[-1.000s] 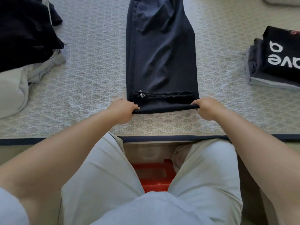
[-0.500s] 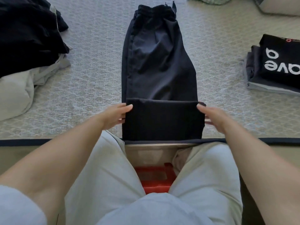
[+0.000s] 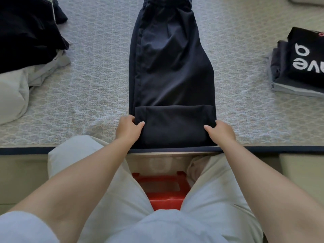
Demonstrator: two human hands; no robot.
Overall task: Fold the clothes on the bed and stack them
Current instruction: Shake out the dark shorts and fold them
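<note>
Dark navy trousers (image 3: 171,67) lie lengthwise down the middle of the bed (image 3: 98,76), waistband at the far end. Their near end is folded over into a flat band by the bed's front edge. My left hand (image 3: 128,128) grips the band's left side, thumb on top. My right hand (image 3: 221,131) grips the right side the same way. A stack of folded clothes (image 3: 298,62) sits at the right, topped by a black shirt with white letters. At the left lies an unfolded heap of black and pale clothes (image 3: 26,50).
The bed's front edge has a dark piping (image 3: 26,149) running across the view. I sit on a red stool (image 3: 164,190) between my knees, close against the bed. Bare mattress shows on both sides of the trousers.
The trouser hem, held at the bed's edge a second ago, was turned over into a folded band. Both hands opened beside it, then took hold of its sides.
</note>
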